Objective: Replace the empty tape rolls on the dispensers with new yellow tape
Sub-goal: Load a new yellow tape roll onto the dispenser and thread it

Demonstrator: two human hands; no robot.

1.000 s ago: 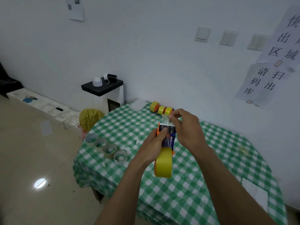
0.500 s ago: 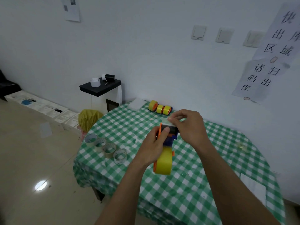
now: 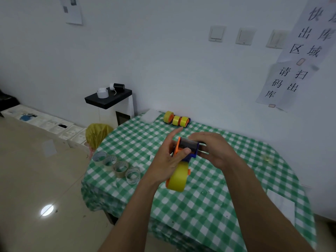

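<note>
Just right of the three wall switches (image 3: 245, 36), a tall paper sign (image 3: 309, 33) hangs on the wall with large black Chinese characters. Its right edge is cut off by the frame, and what shows reads 快 at the top, then 出库 and 区域. Below and right of the switches, a second paper sign (image 3: 280, 84) reads row by row 请扫, 码出, 库. Far left of the switches, high on the wall, a small sheet (image 3: 72, 10) carries dark marks too blurred to read. Well below and left of the switches, the empty tape rolls (image 3: 116, 166) show what looks like print inside their cores, too small to make out.
</note>
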